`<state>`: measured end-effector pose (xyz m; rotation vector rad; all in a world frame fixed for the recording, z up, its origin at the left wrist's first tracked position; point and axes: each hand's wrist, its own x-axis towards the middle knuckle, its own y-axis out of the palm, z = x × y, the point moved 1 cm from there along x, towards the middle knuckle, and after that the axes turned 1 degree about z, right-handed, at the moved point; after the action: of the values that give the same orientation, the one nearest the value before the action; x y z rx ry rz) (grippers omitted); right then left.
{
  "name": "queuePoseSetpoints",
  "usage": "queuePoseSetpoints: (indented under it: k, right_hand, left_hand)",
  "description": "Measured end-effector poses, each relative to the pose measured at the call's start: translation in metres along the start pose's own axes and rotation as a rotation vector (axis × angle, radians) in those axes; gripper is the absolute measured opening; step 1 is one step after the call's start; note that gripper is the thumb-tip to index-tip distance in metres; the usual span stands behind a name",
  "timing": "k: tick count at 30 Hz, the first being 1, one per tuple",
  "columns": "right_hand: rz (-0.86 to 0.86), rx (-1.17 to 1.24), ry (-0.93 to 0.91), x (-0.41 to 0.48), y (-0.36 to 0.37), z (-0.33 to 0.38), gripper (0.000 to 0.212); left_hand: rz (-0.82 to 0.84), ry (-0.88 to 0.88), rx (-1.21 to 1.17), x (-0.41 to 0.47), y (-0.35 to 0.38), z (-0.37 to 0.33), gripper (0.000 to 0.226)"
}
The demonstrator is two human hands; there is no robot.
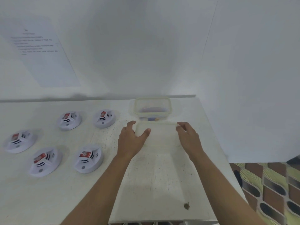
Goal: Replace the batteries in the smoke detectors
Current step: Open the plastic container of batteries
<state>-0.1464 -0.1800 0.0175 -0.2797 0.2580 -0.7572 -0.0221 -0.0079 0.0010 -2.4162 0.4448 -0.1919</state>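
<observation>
The left grip [131, 137] and right grip [188, 135] each clamp an edge of the lid [160, 138], just before the box [152, 109]; 5 detectors [88, 158] lie left of it.

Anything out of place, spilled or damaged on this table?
Only minor things: a small brown speck lies on the table near its front edge, and the surface looks scuffed. The lid of the clear container is off, lying in front of it, which suits the task. Nothing looks spilled or broken.
</observation>
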Motion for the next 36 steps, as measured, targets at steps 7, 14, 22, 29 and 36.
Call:
queuePoseSetpoints:
  k: [7,14,22,29,36]
  right_hand:
    - [0.009,0.004,-0.008,0.0,0.023,-0.001,0.032]
    - [0.005,-0.027,-0.037,0.004,0.021,-0.004,0.031]
    - [0.039,-0.043,-0.053,0.004,0.018,-0.004,0.032]
    - [0.077,-0.211,-0.131,0.019,0.014,0.002,0.047]
    - [-0.028,-0.019,-0.038,0.01,0.02,0.001,0.044]
  left_hand:
    - [0.195,-0.017,-0.29,0.002,0.006,0.006,0.055]
    - [0.176,-0.073,-0.654,0.0,0.01,0.005,0.04]
    - [0.229,-0.039,-0.403,0.008,0.0,0.009,0.062]
    - [0.295,0.082,-0.056,0.013,-0.018,-0.006,0.057]
    - [0.298,-0.055,0.032,0.001,-0.019,-0.01,0.068]
